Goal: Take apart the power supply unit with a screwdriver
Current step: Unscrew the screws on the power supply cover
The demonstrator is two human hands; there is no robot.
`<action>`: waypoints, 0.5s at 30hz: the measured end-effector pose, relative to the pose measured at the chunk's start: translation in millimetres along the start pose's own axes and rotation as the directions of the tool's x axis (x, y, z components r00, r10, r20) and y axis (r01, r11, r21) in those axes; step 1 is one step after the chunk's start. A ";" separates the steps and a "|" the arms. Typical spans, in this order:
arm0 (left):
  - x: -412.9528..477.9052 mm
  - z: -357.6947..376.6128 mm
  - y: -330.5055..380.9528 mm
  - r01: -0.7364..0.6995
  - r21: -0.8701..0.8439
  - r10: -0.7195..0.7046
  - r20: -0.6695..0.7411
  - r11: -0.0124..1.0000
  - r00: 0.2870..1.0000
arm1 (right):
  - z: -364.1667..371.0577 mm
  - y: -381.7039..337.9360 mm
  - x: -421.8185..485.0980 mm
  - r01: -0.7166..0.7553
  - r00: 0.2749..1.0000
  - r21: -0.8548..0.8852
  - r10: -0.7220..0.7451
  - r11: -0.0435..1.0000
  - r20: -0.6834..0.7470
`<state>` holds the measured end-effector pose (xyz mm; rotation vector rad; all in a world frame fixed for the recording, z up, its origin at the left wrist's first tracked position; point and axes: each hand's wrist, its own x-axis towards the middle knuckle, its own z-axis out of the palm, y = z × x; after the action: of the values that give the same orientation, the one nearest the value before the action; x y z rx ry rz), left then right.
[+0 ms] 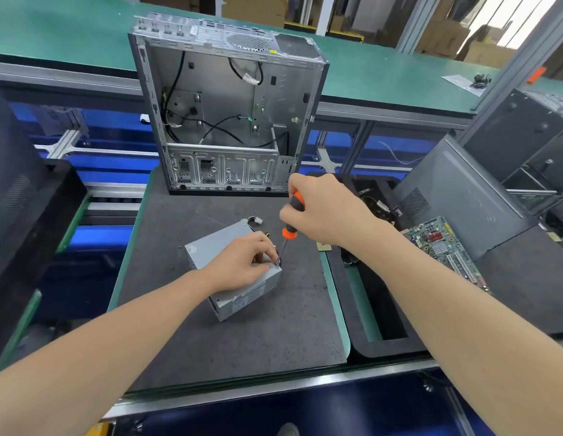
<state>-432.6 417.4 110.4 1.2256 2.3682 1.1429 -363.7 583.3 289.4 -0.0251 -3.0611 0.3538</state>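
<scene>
The power supply unit (225, 272), a grey metal box, lies on the dark mat (211, 335) just below the centre of the frame, its long axis running from upper left to lower right, with a labelled side face turned toward the lower right and a short bundle of wires with a white connector (256, 219) sticking out at its far end. The left hand (242, 262) rests on top of the box, fingers curled down and pressed onto the lid near its right corner. The right hand (321, 212) is wrapped tight around the orange-and-black handle of a screwdriver (288, 228), which slants from upper right down to lower left, its tip set on the box's right corner beside the left fingertips. Behind the unit, at upper centre, an open computer case (230, 114) stands upright on the mat's far edge, emptied except for loose black cables. To the right of centre sits a black tray (381, 344), partly hidden by the right forearm, and beyond it a green circuit board (443, 247) lies flat beside a leaning grey side panel (456, 196). Dark computer housings (522, 130) stand at the right edge of the frame.
</scene>
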 end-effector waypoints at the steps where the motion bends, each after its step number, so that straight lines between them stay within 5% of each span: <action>1: 0.1 0.4 -0.1 -0.001 -0.003 0.001 0.003 1.000 1.000 | -0.5 0.2 0.2 0.001 1.000 -0.004 -0.001 1.000 -0.002; 15: -0.8 1.2 2.6 0.000 -0.025 0.000 0.009 1.000 1.000 | -2.5 2.8 0.7 0.030 0.999 0.000 -0.030 1.000 0.022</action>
<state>-430.0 418.3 111.5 1.2201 2.3403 1.1615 -364.2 586.6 291.2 0.0252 -3.0797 0.3546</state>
